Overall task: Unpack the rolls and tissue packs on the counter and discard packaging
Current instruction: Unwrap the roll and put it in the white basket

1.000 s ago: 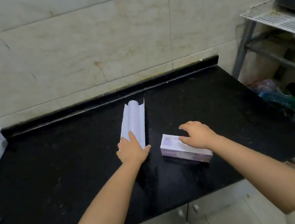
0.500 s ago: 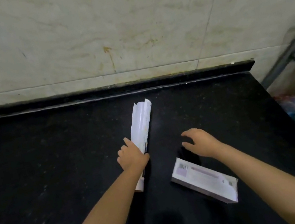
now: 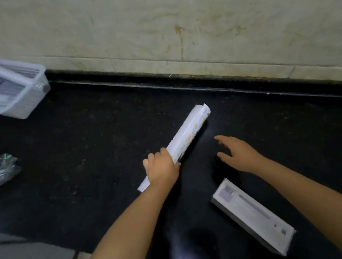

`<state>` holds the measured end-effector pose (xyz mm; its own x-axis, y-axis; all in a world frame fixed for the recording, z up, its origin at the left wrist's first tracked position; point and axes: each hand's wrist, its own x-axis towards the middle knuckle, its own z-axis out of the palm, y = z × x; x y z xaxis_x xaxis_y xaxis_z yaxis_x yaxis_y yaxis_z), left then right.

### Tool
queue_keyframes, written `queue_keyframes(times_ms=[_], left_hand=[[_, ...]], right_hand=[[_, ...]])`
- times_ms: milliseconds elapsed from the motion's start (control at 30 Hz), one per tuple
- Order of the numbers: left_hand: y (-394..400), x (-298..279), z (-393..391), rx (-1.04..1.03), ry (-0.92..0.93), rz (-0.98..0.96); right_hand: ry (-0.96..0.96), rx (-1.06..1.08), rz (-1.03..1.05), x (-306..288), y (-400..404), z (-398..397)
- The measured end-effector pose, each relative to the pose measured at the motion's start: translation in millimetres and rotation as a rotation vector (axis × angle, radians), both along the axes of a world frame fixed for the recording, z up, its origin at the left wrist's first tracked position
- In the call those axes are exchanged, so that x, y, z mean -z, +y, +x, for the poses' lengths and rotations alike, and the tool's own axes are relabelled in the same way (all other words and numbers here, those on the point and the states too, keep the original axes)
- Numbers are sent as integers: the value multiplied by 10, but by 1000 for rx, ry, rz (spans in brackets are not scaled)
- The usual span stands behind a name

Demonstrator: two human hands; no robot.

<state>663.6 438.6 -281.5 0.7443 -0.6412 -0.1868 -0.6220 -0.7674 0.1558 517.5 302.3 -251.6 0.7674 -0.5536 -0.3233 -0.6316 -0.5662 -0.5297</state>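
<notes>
Gripping the white roll (image 3: 186, 135) near its lower end, the left hand (image 3: 161, 171) has its fingers curled tight around it at the middle of the frame, over the black desk (image 3: 81, 168). Just right of it the right hand (image 3: 237, 153) hovers with fingers spread, holding nothing. A tissue pack (image 3: 252, 215) lies flat at lower right; a clear basket (image 3: 1, 86) sits upper left.
</notes>
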Motion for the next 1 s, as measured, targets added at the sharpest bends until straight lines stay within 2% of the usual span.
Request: queue_keyframes(times_ms=[233,533,800,900,1000], left_hand=[[1000,-97,315,-65,-62,-35],[2800,-339,1023,-206,-136,11],[4273,-359,1763,-134,-118,47],[4517,-388,2019,-71,-149,32],[4548,-375,2243,-11,-166,17]], right_hand=[[-138,-252,-14,-43,532,631],[-292,-460,-128,-184,1929,1568],[-411,-448,-343,-212,3474,2468],[-451,-391,-388,-217,3816,2682],[-401,-340,-420,-169,3898,2830]])
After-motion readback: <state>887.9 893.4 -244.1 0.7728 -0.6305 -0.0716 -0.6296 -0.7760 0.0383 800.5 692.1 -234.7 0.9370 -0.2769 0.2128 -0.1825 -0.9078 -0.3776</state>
